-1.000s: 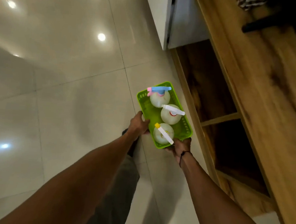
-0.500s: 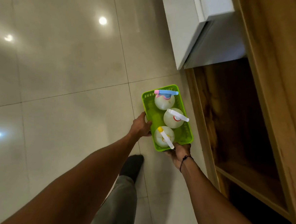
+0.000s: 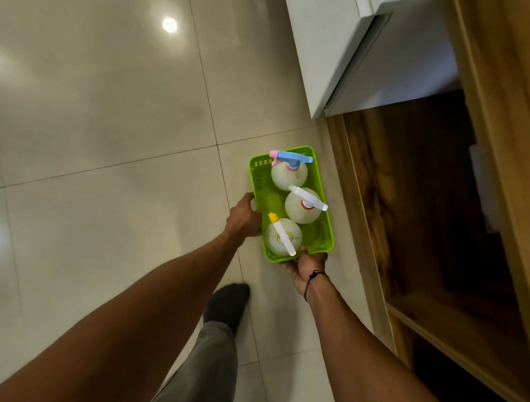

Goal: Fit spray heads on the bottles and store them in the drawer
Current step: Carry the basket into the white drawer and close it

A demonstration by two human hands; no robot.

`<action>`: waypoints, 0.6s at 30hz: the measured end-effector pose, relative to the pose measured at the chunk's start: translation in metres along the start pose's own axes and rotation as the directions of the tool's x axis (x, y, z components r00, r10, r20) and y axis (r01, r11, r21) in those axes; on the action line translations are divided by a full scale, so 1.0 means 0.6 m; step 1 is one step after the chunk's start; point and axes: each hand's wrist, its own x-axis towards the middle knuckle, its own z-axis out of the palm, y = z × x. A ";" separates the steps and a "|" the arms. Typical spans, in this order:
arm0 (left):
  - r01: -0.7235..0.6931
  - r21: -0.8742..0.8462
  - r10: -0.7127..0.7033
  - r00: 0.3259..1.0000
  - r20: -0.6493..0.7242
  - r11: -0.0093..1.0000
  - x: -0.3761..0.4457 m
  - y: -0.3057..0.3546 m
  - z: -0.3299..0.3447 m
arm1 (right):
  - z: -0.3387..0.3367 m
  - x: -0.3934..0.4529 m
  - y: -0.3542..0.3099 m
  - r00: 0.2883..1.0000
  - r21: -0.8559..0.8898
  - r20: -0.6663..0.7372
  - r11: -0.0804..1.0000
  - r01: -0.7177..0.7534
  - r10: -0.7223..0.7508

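I carry a lime-green plastic basket (image 3: 323, 236) above the tiled floor, beside a wooden cabinet. Three pale round bottles stand in it in a row. The far bottle (image 3: 289, 176) has a blue and pink spray head, the middle bottle (image 3: 302, 208) a white spray head with a red collar, the near bottle (image 3: 283, 238) a white spray head with a yellow tip. My left hand (image 3: 243, 218) grips the basket's left rim. My right hand (image 3: 306, 266) holds its near end from underneath.
A white drawer (image 3: 346, 49) stands pulled open at the top right. Below it the wooden cabinet (image 3: 413, 211) has dark open shelves along the right. Glossy floor tiles (image 3: 105, 127) spread to the left. My socked foot (image 3: 228, 302) is below the basket.
I have stepped forward: the white drawer and the cabinet shelves have slid closer and lower in view. Both hands keep the same hold on the basket, and the bottles have not shifted.
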 end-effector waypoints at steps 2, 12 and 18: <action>0.020 -0.004 -0.020 0.999 0.033 1.000 -0.004 -0.003 0.000 | -0.002 0.003 0.002 1.000 0.000 -0.024 1.000 -0.008 0.008; 0.076 -0.094 -0.079 0.996 -0.027 0.993 -0.070 0.041 -0.063 | -0.026 -0.061 -0.088 0.920 -0.405 -0.329 0.912 0.066 -0.213; 0.041 -0.196 -0.039 0.999 0.011 0.980 -0.125 0.130 -0.116 | 0.054 -0.154 -0.212 0.798 -0.464 -0.138 0.750 0.471 -0.587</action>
